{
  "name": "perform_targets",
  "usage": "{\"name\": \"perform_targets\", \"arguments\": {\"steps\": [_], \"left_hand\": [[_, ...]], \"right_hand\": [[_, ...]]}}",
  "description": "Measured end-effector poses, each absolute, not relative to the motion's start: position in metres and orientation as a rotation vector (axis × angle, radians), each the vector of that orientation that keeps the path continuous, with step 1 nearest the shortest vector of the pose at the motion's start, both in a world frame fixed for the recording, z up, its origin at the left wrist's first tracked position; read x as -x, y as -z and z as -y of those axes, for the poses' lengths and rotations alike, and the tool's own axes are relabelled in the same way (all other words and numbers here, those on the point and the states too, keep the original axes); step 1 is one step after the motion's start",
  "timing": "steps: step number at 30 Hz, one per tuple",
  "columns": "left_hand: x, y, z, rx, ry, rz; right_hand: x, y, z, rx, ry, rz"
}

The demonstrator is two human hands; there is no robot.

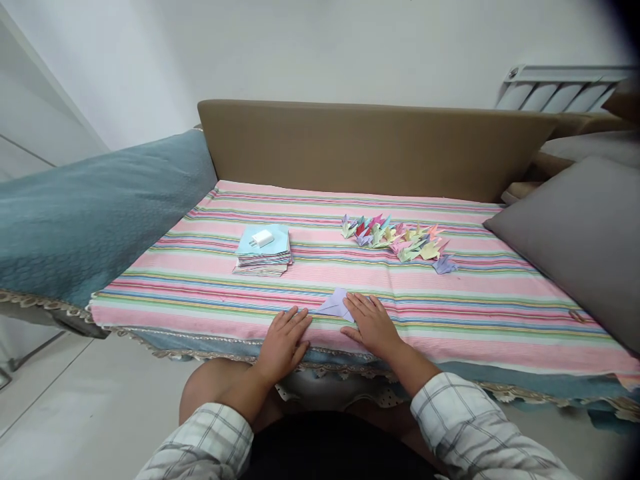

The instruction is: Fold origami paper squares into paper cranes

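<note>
In the head view, the right hand (371, 325) is pressing on the right part of a folded lilac paper (336, 304) lying on the striped cloth (210, 313) near the front edge of the sofa, its fingers spread slightly and the thumb standing apart. The left hand (283, 343) is resting palm-down beside the paper, fingers close together, thumb apart, holding nothing. Beyond them, colourful paper cranes (400, 241) are clustering right of centre, while a white plug (262, 238) is sitting on a paper stack (265, 257) to the left.
</note>
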State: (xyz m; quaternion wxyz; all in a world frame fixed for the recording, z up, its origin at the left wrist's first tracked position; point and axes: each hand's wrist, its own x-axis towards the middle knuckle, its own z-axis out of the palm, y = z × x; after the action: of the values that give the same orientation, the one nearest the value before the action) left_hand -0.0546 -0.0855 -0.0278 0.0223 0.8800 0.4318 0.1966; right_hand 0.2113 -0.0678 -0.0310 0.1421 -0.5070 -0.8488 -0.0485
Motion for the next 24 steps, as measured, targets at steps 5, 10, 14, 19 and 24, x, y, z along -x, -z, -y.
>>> {"name": "perform_targets", "arguments": {"steps": [5, 10, 14, 19, 24], "left_hand": [[0.07, 0.022, 0.091, -2.402, -0.922, -1.372], [0.064, 0.013, 0.084, -2.061, -1.053, -1.423], [0.032, 0.001, 0.071, -1.641, -0.986, -1.276], [-0.014, -0.014, 0.06, -1.076, -0.95, -0.963], [-0.016, -0.019, 0.045, -0.878, -0.953, -1.115]], "right_hand": [[-0.211, 0.025, 0.083, 1.325, 0.116, 2.349], [-0.203, 0.008, 0.087, 1.399, -0.297, 1.984], [-0.182, -0.002, 0.079, 1.327, -1.037, 1.286], [-0.159, -0.003, 0.079, 1.016, -1.605, 0.797], [-0.171, -0.001, 0.075, 1.195, -1.416, 1.12]]}}
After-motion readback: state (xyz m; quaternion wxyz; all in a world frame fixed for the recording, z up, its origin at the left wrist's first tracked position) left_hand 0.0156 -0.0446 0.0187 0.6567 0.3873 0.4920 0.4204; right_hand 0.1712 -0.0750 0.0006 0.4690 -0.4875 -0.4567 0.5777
